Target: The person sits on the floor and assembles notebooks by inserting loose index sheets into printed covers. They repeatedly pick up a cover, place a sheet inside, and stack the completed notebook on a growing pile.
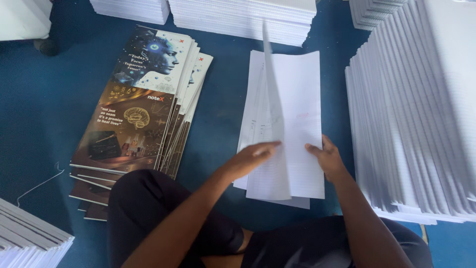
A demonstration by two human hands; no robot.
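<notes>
Head view | white ruled sheets [292, 124], one lifted | left hand [250, 158] spread | right hand [327, 159] pinching edge

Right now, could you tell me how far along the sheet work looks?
Done: nothing looks assembled yet. In hand: the left hand and right hand are on a small pile of ruled sheets. Left: the printed covers and tall sheet stacks lie untouched.
</notes>
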